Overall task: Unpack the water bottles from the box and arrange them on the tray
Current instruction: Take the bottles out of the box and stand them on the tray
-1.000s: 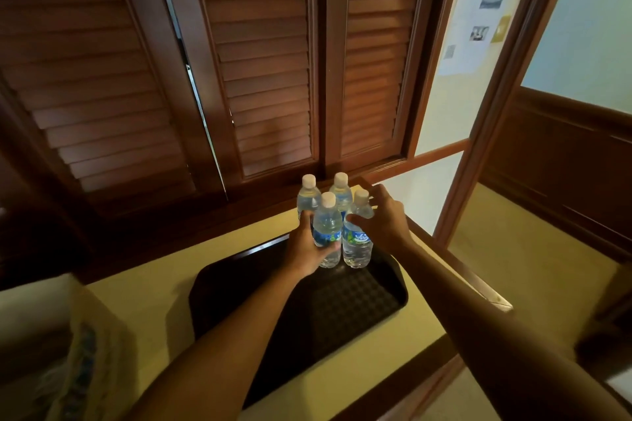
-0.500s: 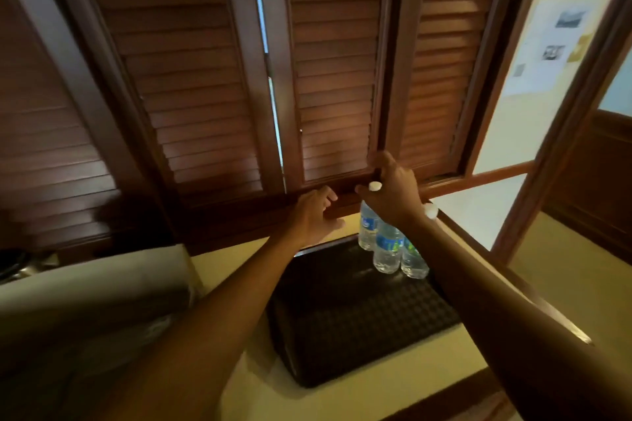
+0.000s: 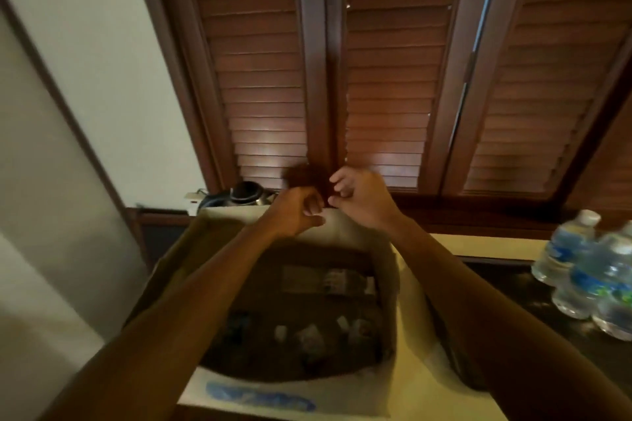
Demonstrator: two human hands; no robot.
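Wall [image 3: 85, 85]: pale, at the far left, bearing no part in the work.

Kettle [image 3: 244, 193]: a dark one, behind the box's far left corner.

Box [image 3: 388, 270]: open-topped carton on our counter [image 3: 485, 239], a blue mark on its near flap. Its inside was dim. We made out several pale caps [image 3: 280, 333] low on the floor near our side, which we took for bottles standing upright, necks up; the blur kept us from counting them.

Left hand [image 3: 297, 212]: over the box's far rim, fingers curled loosely toward the palm, holding nothing that we could see.

Right hand [image 3: 359, 198]: just beside the left, almost touching it, a little higher and farther back. Its fingers were bent and slightly apart, and likewise held nothing.

Relation that mattered: the remaining bottles lay below and nearer to us than both hands, deep in the box. We judged that the reach would go downward and back toward the body, coming onto the caps from above along each bottle's upright axis. The left hand seemed a shade closer to the leftmost caps, the right to those by the right wall.

Bottles [image 3: 581, 270]: a tight cluster already upright on the tray, blue labels, white caps, well apart from either hand.

Tray [image 3: 506, 272]: dark, at the far right, beside the box.

Shutters [image 3: 386, 79]: brown louvred panels behind everything.
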